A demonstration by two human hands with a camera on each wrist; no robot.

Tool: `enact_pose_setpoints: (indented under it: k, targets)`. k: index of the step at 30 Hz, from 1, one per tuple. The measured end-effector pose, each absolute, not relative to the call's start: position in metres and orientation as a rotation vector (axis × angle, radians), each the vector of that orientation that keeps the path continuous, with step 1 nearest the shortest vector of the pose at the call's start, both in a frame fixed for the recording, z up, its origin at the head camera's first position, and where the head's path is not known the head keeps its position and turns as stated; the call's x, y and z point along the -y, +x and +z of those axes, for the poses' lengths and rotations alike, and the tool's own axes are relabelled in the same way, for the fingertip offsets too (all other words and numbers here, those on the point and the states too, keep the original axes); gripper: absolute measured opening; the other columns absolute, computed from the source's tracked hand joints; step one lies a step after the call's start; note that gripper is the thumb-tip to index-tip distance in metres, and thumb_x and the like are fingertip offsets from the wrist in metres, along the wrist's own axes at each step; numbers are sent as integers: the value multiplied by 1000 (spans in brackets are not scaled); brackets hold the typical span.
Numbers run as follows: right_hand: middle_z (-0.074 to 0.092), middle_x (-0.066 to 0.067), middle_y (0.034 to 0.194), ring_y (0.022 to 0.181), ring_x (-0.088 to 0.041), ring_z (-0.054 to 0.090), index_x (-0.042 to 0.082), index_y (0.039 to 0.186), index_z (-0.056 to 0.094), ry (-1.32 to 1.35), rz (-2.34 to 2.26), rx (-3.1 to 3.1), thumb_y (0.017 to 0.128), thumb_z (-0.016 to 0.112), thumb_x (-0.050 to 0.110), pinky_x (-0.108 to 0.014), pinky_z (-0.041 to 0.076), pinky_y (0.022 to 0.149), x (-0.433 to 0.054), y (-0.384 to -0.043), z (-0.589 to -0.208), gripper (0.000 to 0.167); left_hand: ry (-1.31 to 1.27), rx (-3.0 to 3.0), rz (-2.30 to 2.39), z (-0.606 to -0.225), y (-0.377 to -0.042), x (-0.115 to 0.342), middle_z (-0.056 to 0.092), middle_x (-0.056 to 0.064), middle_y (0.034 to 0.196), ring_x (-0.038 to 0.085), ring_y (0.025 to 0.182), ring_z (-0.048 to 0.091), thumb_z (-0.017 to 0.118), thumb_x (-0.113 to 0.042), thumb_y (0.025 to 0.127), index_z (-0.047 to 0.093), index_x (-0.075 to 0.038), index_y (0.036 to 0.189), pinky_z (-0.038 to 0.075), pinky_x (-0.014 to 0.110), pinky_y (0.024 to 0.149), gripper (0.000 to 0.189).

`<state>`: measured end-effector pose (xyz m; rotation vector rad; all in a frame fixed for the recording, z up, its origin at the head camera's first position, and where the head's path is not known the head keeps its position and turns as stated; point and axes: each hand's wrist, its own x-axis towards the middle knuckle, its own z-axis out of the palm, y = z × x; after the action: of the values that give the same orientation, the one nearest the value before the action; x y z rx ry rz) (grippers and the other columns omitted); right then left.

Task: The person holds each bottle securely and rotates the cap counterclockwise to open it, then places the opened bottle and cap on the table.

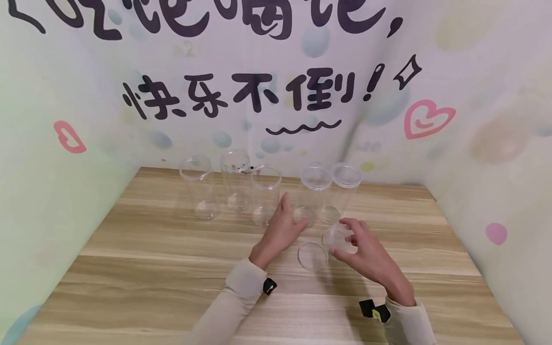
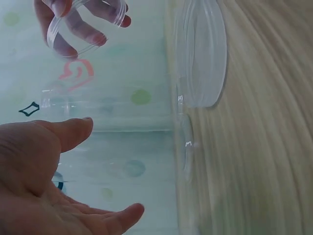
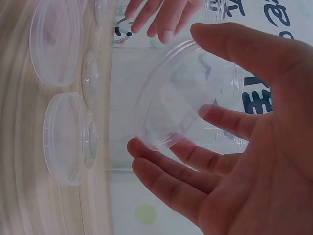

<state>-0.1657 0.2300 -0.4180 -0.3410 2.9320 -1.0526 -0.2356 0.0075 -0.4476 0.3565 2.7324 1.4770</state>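
In the right wrist view, my right hand [image 1: 366, 251] holds a clear round plastic lid [image 3: 168, 98] by its edge, tilted, between thumb and fingers. Two similar lids, a nearer lid [image 3: 63, 139] and another lid [image 3: 56, 44], lie flat on the table. My left hand [image 1: 279, 235] has its fingers extended and thumb spread, near a clear tall cup [image 1: 266, 196] and a second cup [image 1: 312, 199] to its right. Whether it touches either cup I cannot tell. Its palm holds nothing in the left wrist view.
Several clear cups stand upright in a row toward the back of the wooden table [image 1: 142, 268], including a left cup [image 1: 200, 189], a rear cup [image 1: 236, 184] and a right-end cup [image 1: 342, 189]. A printed backdrop [image 1: 207, 139] rises behind them.
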Motion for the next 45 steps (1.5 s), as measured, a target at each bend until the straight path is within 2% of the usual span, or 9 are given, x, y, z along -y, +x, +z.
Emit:
enact_pose_setpoints:
  k: [10,19,27,31,37,45]
  targets:
    - [52,-19,134,108,-36,63,10,137,46,-326,-1010,-2911,84,78,34,-52,53,88,-230,-168,-420,67,317,-2784,1544,-452,-254,-22,16,21,163,32,150,19,73,-30,90,5,-1,157,25,43,120,100]
    - [60,-16,124,107,-32,62,6,128,49,-353,-949,-2882,83,79,36,-46,52,85,-231,-168,-421,62,323,-2779,1571,-460,-263,-27,18,21,162,35,148,25,76,-33,88,9,-2,157,27,44,118,102]
    - [60,-12,123,101,-27,61,5,139,47,-363,-924,-2830,84,76,39,-37,49,79,-232,-169,-423,72,363,-2798,1571,-457,-270,-26,23,21,161,35,146,29,79,-32,85,8,-5,157,30,44,117,105]
    - [60,-12,124,101,-26,62,2,137,50,-394,-921,-2809,85,76,39,-36,50,78,-232,-169,-422,70,374,-2762,1591,-455,-271,-27,24,20,161,35,146,29,79,-35,84,7,-7,159,30,45,117,107]
    - [59,-13,124,102,-27,63,0,135,49,-388,-942,-2749,84,78,35,-36,52,76,-230,-170,-423,69,377,-2745,1612,-453,-271,-31,34,18,157,34,143,37,78,-36,85,11,-9,158,35,46,114,103]
    - [62,-14,116,104,-28,65,-4,127,49,-430,-1023,-2651,81,81,24,-39,56,81,-232,-172,-428,63,378,-2727,1648,-454,-267,-31,44,14,150,32,136,46,79,-32,84,22,-13,157,40,48,109,94]
